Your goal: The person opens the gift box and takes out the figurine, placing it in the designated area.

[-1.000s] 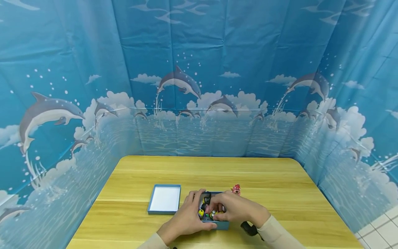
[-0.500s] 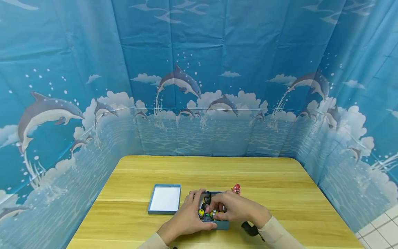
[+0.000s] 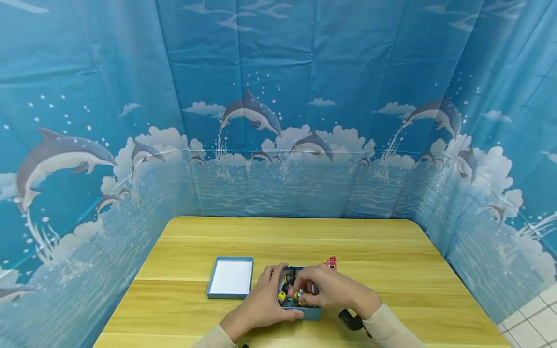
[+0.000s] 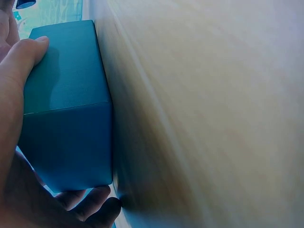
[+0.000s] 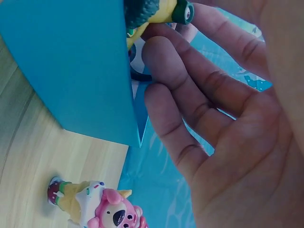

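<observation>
A small yellow figurine with round goggle eyes rimmed in dark green point(image 5: 164, 12) sits just inside the mouth of a deep blue rectangular box with smooth, matte sides point(image 3: 311, 313). The right hand point(image 3: 328, 289) reaches in over the box's right side; its grip is narrow, with thumb and forefinger pinching the figurine, the other fingers bent beside it. A bumpy dark green part shows next to the yellow; the figurine's lower portion is hidden by the box wall.

The left hand point(image 3: 263, 304) grips the box from the left, thumb pressed on the near face and fingers wrapped around the far side.

Within the box, beside the figurine, lie a second yellow figure point(image 3: 282, 296), a curved black piece point(image 3: 290, 277) and a small pink piece point(image 3: 290, 291).

Beyond the box's far right corner, a pink bear figurine point(image 3: 331, 262) stands upright on the yellow wood-grain table point(image 3: 174, 299). To the left, apart from the box, lies a shallow blue tray with a white inside point(image 3: 230, 277). A blue curtain printed with leaping dolphins point(image 3: 278, 48) surrounds the table's far and side edges.
</observation>
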Available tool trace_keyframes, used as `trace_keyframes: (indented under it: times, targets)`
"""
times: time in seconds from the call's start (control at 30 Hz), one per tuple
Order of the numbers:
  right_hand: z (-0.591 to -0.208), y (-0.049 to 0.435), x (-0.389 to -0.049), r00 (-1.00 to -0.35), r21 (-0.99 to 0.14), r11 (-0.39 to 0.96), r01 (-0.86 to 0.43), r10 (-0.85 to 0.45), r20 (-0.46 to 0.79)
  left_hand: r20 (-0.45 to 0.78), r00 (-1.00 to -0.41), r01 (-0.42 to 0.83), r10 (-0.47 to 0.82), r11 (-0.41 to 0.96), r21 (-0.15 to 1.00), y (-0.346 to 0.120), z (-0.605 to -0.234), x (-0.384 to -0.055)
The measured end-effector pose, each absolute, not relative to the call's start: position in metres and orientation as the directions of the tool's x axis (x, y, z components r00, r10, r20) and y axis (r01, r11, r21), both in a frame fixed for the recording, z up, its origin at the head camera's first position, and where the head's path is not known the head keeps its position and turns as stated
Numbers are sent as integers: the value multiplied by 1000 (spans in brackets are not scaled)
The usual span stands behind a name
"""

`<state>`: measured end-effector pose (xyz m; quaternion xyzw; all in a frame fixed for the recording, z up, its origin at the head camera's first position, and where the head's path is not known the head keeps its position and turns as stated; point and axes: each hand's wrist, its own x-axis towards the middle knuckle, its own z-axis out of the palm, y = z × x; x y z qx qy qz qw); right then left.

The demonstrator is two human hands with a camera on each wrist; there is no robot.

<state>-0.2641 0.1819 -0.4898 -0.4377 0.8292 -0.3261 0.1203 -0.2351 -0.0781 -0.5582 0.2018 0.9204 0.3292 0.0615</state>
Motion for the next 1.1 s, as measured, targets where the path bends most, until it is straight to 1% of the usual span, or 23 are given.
trace_keyframes:
  times: [0.13, 0.47, 0.9, 1.1]
  targets:
    - [-489, 182, -263, -608, -634, 426, -645, -789, 89, 18, -910, 333, 415, 702, 630, -79, -559, -236]
    - [-487, 184, -263, -628, -565, 462, -683, -767, 133, 21, -908, 336, 417, 699, 631, -78, -557, -236]
    - [-485, 186, -263, -649, -562, 472, -680, -744, 160, 27, -909, 340, 417, 700, 629, -78, -555, -235]
    - [-485, 189, -263, -677, -568, 497, -655, -721, 150, 23, -908, 337, 418, 699, 630, -79, -555, -235]
